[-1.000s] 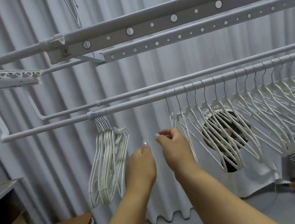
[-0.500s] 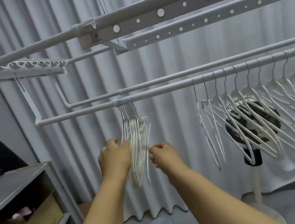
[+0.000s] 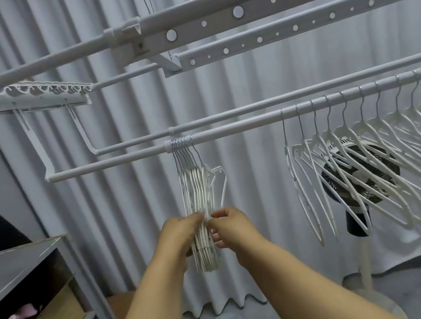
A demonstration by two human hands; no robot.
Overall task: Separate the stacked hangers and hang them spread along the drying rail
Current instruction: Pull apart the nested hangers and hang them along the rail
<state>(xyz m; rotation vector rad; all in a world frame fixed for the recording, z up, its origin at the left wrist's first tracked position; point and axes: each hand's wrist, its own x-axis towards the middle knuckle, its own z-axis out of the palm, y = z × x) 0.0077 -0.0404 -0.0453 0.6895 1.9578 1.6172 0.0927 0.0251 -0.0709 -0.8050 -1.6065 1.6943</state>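
Item: stacked hangers (image 3: 197,206), about eight, hooks bunched on the drying rail (image 3: 240,126) left of centre, bodies hanging pressed together. I log my left hand (image 3: 182,236) gripping the bundle's lower part from the left; my right hand (image 3: 232,229) pinches the rightmost hanger, which already stands slightly apart. Done: spread hangers (image 3: 371,160), evenly spaced along the rail's right stretch. Left, I judge: this bundle, one by one.
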